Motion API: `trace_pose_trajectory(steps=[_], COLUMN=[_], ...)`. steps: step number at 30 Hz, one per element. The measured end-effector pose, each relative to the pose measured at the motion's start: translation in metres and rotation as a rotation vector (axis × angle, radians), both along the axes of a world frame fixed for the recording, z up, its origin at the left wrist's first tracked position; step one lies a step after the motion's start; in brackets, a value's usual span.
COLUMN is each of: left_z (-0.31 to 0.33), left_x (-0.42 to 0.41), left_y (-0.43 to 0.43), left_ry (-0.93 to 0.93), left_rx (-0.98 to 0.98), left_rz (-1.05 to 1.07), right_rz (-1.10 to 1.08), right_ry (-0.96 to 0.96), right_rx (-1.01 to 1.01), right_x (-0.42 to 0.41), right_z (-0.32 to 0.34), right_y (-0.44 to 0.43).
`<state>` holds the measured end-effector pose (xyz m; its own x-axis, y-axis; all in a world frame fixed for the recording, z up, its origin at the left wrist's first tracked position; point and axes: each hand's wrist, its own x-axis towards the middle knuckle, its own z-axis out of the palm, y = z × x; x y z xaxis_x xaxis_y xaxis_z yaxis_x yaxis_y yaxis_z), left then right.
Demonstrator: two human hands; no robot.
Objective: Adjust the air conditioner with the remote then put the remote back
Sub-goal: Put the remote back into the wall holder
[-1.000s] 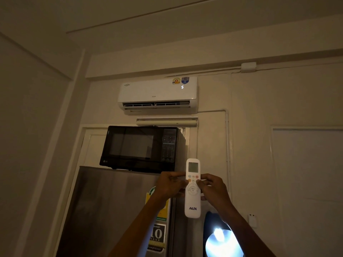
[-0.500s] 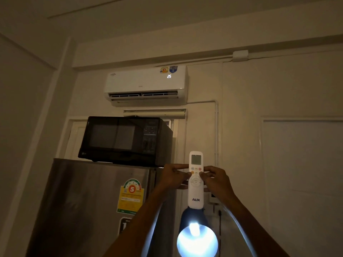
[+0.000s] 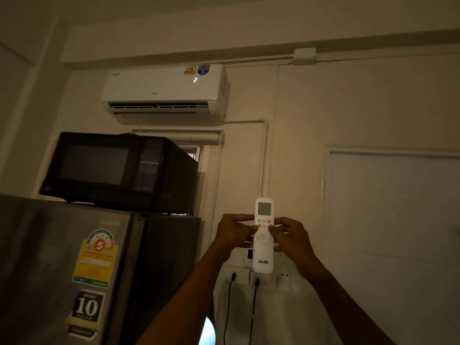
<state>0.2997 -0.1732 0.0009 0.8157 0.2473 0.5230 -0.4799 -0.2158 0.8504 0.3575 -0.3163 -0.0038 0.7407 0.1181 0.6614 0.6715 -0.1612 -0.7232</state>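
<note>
A white AUX remote point(image 3: 263, 255) stands upright in front of me, its small screen at the top. My left hand point(image 3: 234, 231) grips its left edge and my right hand point(image 3: 290, 236) grips its right edge, both thumbs resting on the buttons around the round pad. High on the wall hangs the white air conditioner point(image 3: 165, 93), louvre open, with a lit digit on its front panel. The remote's top end points up toward the wall below and to the right of the unit.
A black microwave point(image 3: 119, 170) sits on a steel fridge point(image 3: 62, 270) at left. Wall sockets point(image 3: 239, 276) with two black plugged cords lie just below the remote. A white pipe point(image 3: 264, 158) runs down the wall; a bright lamp point(image 3: 207, 332) glows low.
The view has swung rightward and closer, so the fridge and microwave sit further left. The lamp has dropped to the bottom edge and the wall sockets have appeared. Both hands keep their hold on the remote.
</note>
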Motion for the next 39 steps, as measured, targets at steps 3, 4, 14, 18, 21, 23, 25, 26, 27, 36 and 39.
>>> trace_pose_trajectory(steps=[3,4,14,18,21,23,25,26,27,36,39], left_z=[-0.002,-0.003,-0.017,-0.018,-0.017,-0.017,-0.018,-0.019,-0.021,-0.049,-0.064], left_x=[0.031,0.042,0.17,0.221,0.264,0.292,0.317,0.328,0.339,0.427,0.452], left_y=[-0.019,-0.025,-0.066,-0.067,-0.062,-0.059,-0.057,-0.056,-0.055,-0.049,-0.048], left_ry=[0.023,0.032,0.045,0.069,0.072,0.077,0.081,0.078,0.076,0.071,0.063], left_rx=[-0.036,-0.048,-0.131,-0.091,-0.072,-0.055,-0.044,-0.045,-0.043,-0.043,-0.056], left_rz=[-0.012,-0.01,-0.054,-0.062,-0.068,-0.068,-0.073,-0.078,-0.082,-0.082,-0.07], right_rz=[-0.009,-0.012,-0.021,-0.013,-0.013,-0.012,-0.009,-0.012,-0.017,-0.106,-0.11], right_ry=[-0.003,-0.003,-0.02,0.008,0.009,0.013,0.024,0.026,0.029,0.012,0.006], right_rx=[0.002,0.0,-0.011,-0.005,-0.001,-0.018,-0.016,-0.013,-0.012,-0.042,-0.022], right_x=[0.031,0.042,0.161,0.211,0.252,0.278,0.303,0.315,0.327,0.415,0.441], right_z=[-0.005,-0.007,-0.022,-0.025,-0.024,-0.025,-0.028,-0.029,-0.03,-0.058,-0.072], right_y=[-0.017,-0.023,-0.065,-0.068,-0.066,-0.065,-0.064,-0.064,-0.063,-0.053,-0.047])
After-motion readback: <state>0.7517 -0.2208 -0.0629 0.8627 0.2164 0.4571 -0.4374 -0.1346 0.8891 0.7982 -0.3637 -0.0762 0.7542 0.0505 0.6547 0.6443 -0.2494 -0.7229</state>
